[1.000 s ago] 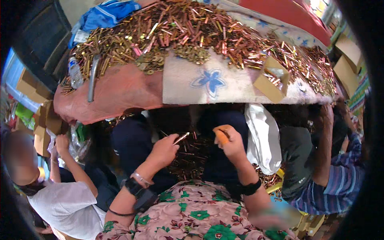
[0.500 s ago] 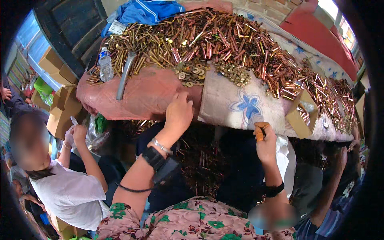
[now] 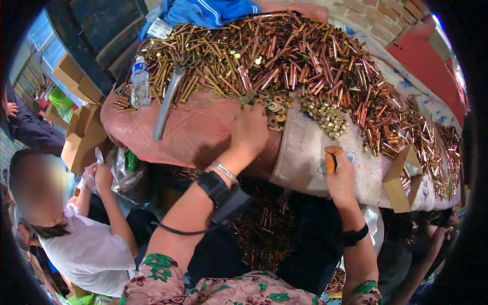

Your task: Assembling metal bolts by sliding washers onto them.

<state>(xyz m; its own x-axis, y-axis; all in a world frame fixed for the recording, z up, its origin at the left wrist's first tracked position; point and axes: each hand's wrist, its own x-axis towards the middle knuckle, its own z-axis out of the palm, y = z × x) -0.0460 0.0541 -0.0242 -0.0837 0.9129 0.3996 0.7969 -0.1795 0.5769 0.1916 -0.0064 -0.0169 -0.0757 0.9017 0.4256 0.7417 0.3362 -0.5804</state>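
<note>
A coppery heap of metal rods [image 3: 315, 56] covers the draped tabletop's [image 3: 188, 122] back, near a brick wall [image 3: 371, 18]; pink cover lines the front-left edge; the left hand [image 3: 249, 129] reaches the washers [image 3: 277, 105], grip hidden; the right hand [image 3: 340, 170] is clenched at the pale cloth [image 3: 300, 157], contents unclear; the open cardboard box [image 3: 397, 195] holds rods.

1. Apparently a small, makeshift workshop for metal parts.
2. Slim metal pieces [image 3: 284, 56] lie heaped across a cloth-covered counter [image 3: 195, 128], beside piles of washers [image 3: 276, 108] and small brass-coloured parts [image 3: 325, 116].
3. Cardboard boxes [image 3: 76, 152] stand at left, near a seated co-worker [image 3: 89, 249].
4. Behind: bare brick wall [image 3: 376, 18], dark panelled door [image 3: 109, 35].
</note>
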